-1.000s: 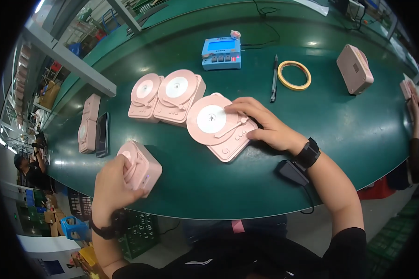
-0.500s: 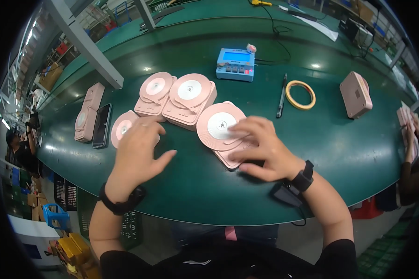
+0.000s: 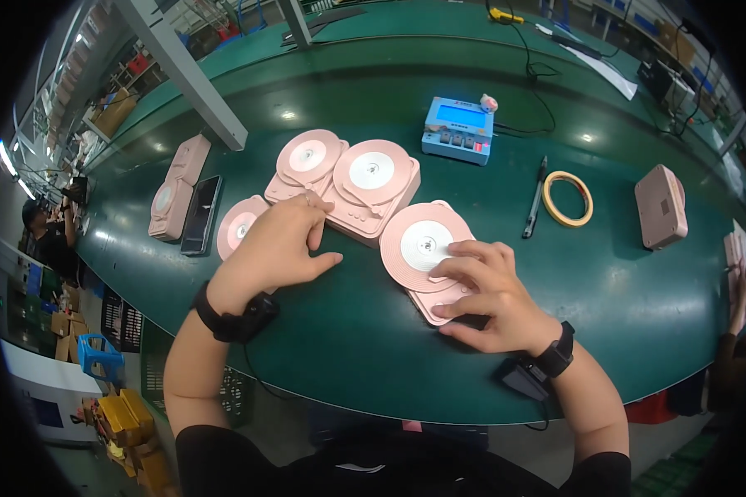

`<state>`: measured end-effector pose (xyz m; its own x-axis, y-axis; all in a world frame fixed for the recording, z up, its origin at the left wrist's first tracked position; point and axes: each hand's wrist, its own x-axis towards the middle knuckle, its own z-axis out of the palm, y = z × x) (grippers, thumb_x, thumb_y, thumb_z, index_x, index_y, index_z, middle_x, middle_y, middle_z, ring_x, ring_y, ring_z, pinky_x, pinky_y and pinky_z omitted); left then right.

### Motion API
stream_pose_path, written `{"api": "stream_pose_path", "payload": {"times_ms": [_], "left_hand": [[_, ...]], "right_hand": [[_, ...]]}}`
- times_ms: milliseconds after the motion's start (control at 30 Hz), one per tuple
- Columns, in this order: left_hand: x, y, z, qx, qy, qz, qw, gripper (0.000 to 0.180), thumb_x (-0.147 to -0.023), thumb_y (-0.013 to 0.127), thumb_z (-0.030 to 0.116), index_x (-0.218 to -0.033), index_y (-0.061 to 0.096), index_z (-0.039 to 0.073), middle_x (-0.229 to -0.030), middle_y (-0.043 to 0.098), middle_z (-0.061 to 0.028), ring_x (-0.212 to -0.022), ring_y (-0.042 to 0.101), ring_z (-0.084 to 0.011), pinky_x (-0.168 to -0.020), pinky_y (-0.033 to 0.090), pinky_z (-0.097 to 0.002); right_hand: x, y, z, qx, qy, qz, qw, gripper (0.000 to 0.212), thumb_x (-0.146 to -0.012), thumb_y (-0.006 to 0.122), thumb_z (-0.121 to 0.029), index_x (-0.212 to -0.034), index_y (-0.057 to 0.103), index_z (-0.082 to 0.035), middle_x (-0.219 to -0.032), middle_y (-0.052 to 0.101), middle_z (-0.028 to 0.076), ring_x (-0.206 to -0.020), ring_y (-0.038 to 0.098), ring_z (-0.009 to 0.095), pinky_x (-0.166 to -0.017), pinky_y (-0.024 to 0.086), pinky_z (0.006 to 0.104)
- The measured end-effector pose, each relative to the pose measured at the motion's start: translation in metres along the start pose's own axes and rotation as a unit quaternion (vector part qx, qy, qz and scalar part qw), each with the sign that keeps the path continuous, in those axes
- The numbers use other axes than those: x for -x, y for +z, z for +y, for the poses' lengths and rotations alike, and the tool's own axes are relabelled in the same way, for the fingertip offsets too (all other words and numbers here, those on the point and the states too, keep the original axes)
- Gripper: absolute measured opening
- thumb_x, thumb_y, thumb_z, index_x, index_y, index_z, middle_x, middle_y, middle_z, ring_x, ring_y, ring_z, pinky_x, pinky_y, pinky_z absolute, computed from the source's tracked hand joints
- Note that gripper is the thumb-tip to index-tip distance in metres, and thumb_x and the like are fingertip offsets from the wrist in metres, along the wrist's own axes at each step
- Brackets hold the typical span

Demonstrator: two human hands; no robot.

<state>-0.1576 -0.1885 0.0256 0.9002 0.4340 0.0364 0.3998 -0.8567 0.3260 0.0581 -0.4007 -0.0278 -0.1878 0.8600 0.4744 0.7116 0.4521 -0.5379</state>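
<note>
Several pink miniature record players with white-centred discs are on the green table. My right hand (image 3: 499,300) curls over the right side of the nearest record player (image 3: 427,246), fingertips on its disc and tonearm, thumb at the near edge. My left hand (image 3: 283,242) has its thumb spread apart from the fingers and holds nothing. Its fingertips reach the front edge of a record player (image 3: 308,156) at the back left. Another one (image 3: 372,171) stands right beside that. Under my left forearm and hand, one more record player (image 3: 239,225) is partly hidden.
At the far left a pink record player (image 3: 164,201) lies next to a black phone (image 3: 201,215). A blue device with a screen (image 3: 458,130) stands at the back. Rightward are a pen (image 3: 535,199), a tape roll (image 3: 568,199) and an upright pink unit (image 3: 661,207). A black box (image 3: 524,378) sits near the edge.
The whole view has shifted, so the table's things appear further right and lower. My right fingers have settled onto the nearest record player. The left hand reaches to the back left one.
</note>
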Motion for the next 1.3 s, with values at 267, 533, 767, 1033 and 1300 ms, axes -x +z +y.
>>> {"api": "stream_pose_path", "payload": {"times_ms": [267, 533, 767, 1033, 1300], "left_hand": [[-0.005, -0.023, -0.010, 0.029, 0.044, -0.100, 0.994, 0.032, -0.060, 0.076, 0.014, -0.059, 0.047, 0.002, -0.108, 0.062, -0.0203, -0.065, 0.058, -0.0224, -0.058, 0.046, -0.0309], [-0.015, -0.037, -0.027, 0.054, 0.071, -0.195, 0.977, 0.026, -0.061, 0.074, 0.010, -0.062, 0.049, 0.002, -0.118, 0.060, -0.0206, -0.057, 0.058, -0.0147, -0.050, 0.044, -0.0257], [-0.018, -0.039, -0.024, 0.056, 0.064, -0.227, 0.970, 0.024, -0.062, 0.073, 0.008, -0.065, 0.050, 0.001, -0.120, 0.058, -0.0203, -0.052, 0.056, -0.0140, -0.051, 0.045, -0.0249], [-0.013, -0.034, -0.007, 0.005, 0.033, -0.194, 0.980, 0.026, -0.061, 0.075, 0.009, -0.072, 0.053, 0.003, -0.096, 0.060, -0.0127, -0.061, 0.058, -0.0197, -0.063, 0.047, -0.0312], [-0.036, -0.040, 0.031, -0.108, 0.105, -0.150, 0.977, 0.025, -0.069, 0.070, 0.017, -0.086, 0.058, 0.003, -0.096, 0.063, -0.0120, -0.071, 0.059, -0.0251, -0.065, 0.048, -0.0353]], "right_hand": [[-0.002, 0.003, 0.002, 0.004, 0.006, -0.006, 1.000, 0.027, -0.057, 0.081, -0.010, -0.082, 0.072, -0.010, -0.114, 0.059, 0.010, -0.114, 0.050, 0.031, -0.090, 0.033, 0.0421], [-0.002, 0.006, 0.003, 0.006, 0.001, -0.002, 1.000, 0.027, -0.057, 0.081, -0.006, -0.082, 0.071, -0.008, -0.113, 0.060, 0.010, -0.113, 0.050, 0.031, -0.090, 0.035, 0.0412], [0.003, 0.007, 0.001, 0.003, 0.005, 0.006, 1.000, 0.025, -0.058, 0.080, -0.006, -0.082, 0.071, -0.008, -0.113, 0.060, 0.009, -0.108, 0.050, 0.030, -0.090, 0.036, 0.0394], [0.001, 0.009, 0.003, -0.010, -0.004, 0.018, 1.000, 0.022, -0.061, 0.079, -0.007, -0.082, 0.071, -0.008, -0.112, 0.060, 0.010, -0.104, 0.050, 0.030, -0.090, 0.037, 0.0396], [0.004, 0.009, 0.007, -0.020, -0.027, 0.040, 0.999, 0.016, -0.065, 0.076, -0.009, -0.081, 0.071, -0.008, -0.110, 0.058, 0.009, -0.106, 0.051, 0.027, -0.092, 0.036, 0.0403]]}}
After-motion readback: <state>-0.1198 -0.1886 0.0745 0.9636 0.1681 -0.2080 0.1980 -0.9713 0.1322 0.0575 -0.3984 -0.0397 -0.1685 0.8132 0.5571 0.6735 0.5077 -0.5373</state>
